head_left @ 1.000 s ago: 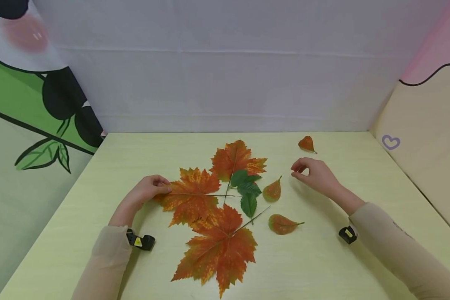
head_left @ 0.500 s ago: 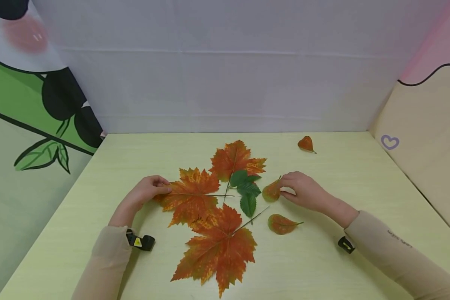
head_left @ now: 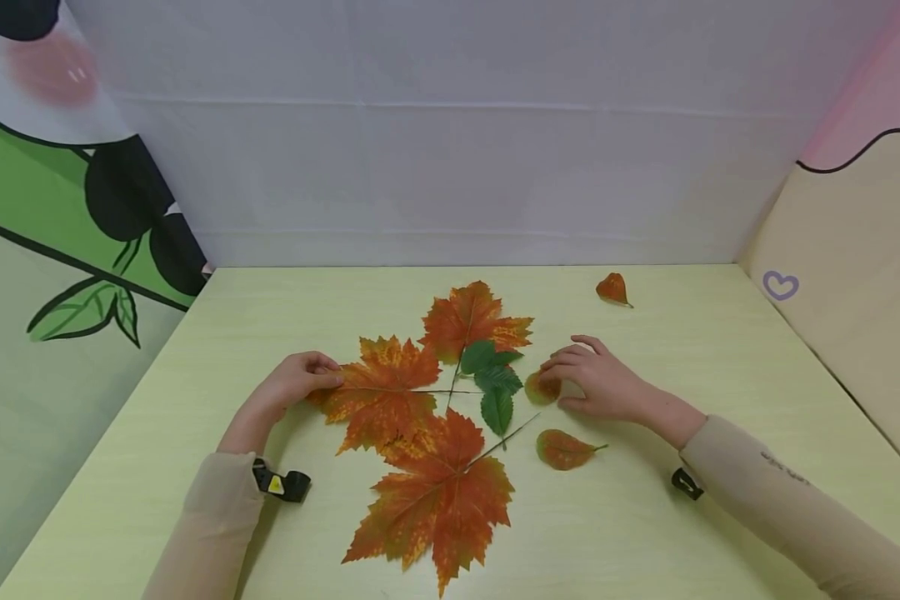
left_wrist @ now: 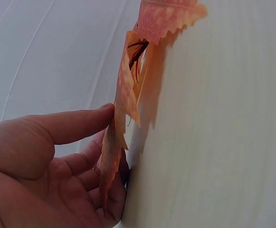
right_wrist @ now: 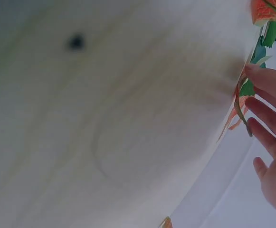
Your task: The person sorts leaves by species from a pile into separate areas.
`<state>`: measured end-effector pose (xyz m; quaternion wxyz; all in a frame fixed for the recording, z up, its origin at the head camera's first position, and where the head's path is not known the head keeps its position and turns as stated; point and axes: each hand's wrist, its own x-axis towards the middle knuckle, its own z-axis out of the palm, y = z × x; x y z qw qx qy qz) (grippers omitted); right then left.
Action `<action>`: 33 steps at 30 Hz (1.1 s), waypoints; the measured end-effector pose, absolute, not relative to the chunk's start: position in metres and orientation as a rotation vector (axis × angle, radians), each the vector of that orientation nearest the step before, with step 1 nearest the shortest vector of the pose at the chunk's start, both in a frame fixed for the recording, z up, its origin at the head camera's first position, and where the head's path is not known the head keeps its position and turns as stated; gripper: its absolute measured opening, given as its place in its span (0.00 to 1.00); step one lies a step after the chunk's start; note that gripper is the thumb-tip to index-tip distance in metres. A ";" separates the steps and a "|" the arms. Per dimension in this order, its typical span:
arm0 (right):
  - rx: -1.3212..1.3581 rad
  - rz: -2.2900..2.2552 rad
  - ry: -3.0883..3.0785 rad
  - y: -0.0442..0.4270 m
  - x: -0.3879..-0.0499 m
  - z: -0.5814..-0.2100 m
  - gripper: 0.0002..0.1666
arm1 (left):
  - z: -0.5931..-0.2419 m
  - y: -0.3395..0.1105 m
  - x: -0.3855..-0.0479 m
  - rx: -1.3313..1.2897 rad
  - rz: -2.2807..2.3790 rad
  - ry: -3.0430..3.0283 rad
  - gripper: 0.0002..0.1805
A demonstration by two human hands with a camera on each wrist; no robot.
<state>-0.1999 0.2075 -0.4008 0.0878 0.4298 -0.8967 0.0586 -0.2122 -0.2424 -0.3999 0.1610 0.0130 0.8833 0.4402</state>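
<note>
My left hand [head_left: 288, 386] pinches the outer edge of an orange maple leaf [head_left: 390, 387]; in the left wrist view the thumb of this hand [left_wrist: 47, 166] lies on one face of the raised leaf [left_wrist: 123, 95], the fingers behind it. My right hand [head_left: 603, 383] reaches over a small orange-green leaf [head_left: 542, 390] and partly hides it. Its fingers are spread and slightly bent; in the right wrist view the hand [right_wrist: 273, 123] has fingertips at the small leaf [right_wrist: 240, 107], without a clear grip.
Two more maple leaves lie at the back [head_left: 461, 321] and front [head_left: 442, 492]. A green leaf sprig [head_left: 498, 379] lies between the stems. Another small leaf [head_left: 566, 450] is nearer the front, and one [head_left: 612, 287] lies at the back right. A pale curtain [head_left: 457, 183] hangs behind the table.
My right hand has moved left and slightly down from beside the small leaf to over it, its fingers spreading. My left hand has kept its place on the maple leaf.
</note>
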 end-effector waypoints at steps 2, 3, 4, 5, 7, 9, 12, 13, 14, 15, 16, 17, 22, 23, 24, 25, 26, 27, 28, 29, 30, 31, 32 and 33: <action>1.268 0.165 -2.693 0.208 -0.202 -0.401 0.23 | -0.400 -0.242 -0.212 0.036 1.257 2.521 0.20; 1.262 0.167 -2.706 0.208 -0.203 -0.401 0.24 | -0.399 -0.242 -0.212 0.036 1.257 2.521 0.20; 1.256 0.169 -2.718 0.208 -0.203 -0.401 0.24 | -0.399 -0.242 -0.212 0.035 1.257 2.520 0.20; 1.248 0.172 -2.732 0.208 -0.204 -0.400 0.24 | -0.399 -0.242 -0.212 0.035 1.259 2.519 0.20; 1.230 0.179 -2.757 0.208 -0.205 -0.400 0.24 | -0.399 -0.242 -0.212 0.033 1.264 2.516 0.20; 1.211 0.190 -2.784 0.207 -0.206 -0.399 0.24 | -0.399 -0.242 -0.212 0.033 1.267 2.516 0.19; 1.191 0.199 -2.817 0.208 -0.208 -0.399 0.23 | -0.398 -0.242 -0.211 0.033 1.268 2.514 0.19; 1.184 0.200 -2.827 0.208 -0.208 -0.400 0.23 | -0.398 -0.241 -0.211 0.034 1.268 2.513 0.19; 1.180 0.205 -2.833 0.208 -0.209 -0.400 0.22 | -0.398 -0.241 -0.211 0.035 1.267 2.513 0.19; 1.175 0.211 -2.839 0.208 -0.210 -0.400 0.22 | -0.398 -0.241 -0.211 0.036 1.268 2.512 0.19; 1.173 0.216 -2.840 0.208 -0.210 -0.401 0.22 | -0.398 -0.241 -0.211 0.036 1.268 2.511 0.19; 1.172 0.223 -2.837 0.208 -0.210 -0.401 0.21 | -0.398 -0.241 -0.211 0.036 1.270 2.509 0.20; 1.175 0.250 -2.812 0.208 -0.212 -0.402 0.19 | -0.399 -0.241 -0.212 0.032 1.272 2.507 0.20; 1.173 0.255 -2.810 0.207 -0.212 -0.402 0.19 | -0.399 -0.241 -0.212 0.032 1.271 2.507 0.20; 1.167 0.261 -2.815 0.207 -0.213 -0.402 0.19 | -0.399 -0.241 -0.212 0.032 1.271 2.509 0.20; 1.159 0.265 -2.820 0.206 -0.213 -0.402 0.19 | -0.399 -0.241 -0.212 0.033 1.271 2.509 0.20; 1.155 0.263 -2.822 0.205 -0.213 -0.403 0.20 | -0.399 -0.241 -0.212 0.034 1.270 2.511 0.20; 1.153 0.261 -2.820 0.205 -0.213 -0.403 0.21 | -0.399 -0.241 -0.212 0.036 1.270 2.511 0.20; 1.152 0.254 -2.815 0.204 -0.214 -0.403 0.21 | -0.399 -0.241 -0.212 0.036 1.270 2.513 0.20; 1.154 0.246 -2.810 0.203 -0.214 -0.403 0.20 | -0.399 -0.241 -0.212 0.036 1.270 2.514 0.20; 1.155 0.238 -2.808 0.203 -0.214 -0.403 0.20 | -0.399 -0.241 -0.212 0.037 1.270 2.514 0.19; 1.158 0.230 -2.805 0.203 -0.214 -0.403 0.19 | -0.399 -0.241 -0.212 0.036 1.269 2.515 0.19; 1.160 0.227 -2.804 0.202 -0.214 -0.403 0.18 | -0.399 -0.241 -0.211 0.036 1.268 2.516 0.19; 1.160 0.229 -2.805 0.202 -0.214 -0.403 0.17 | -0.399 -0.241 -0.211 0.036 1.268 2.516 0.19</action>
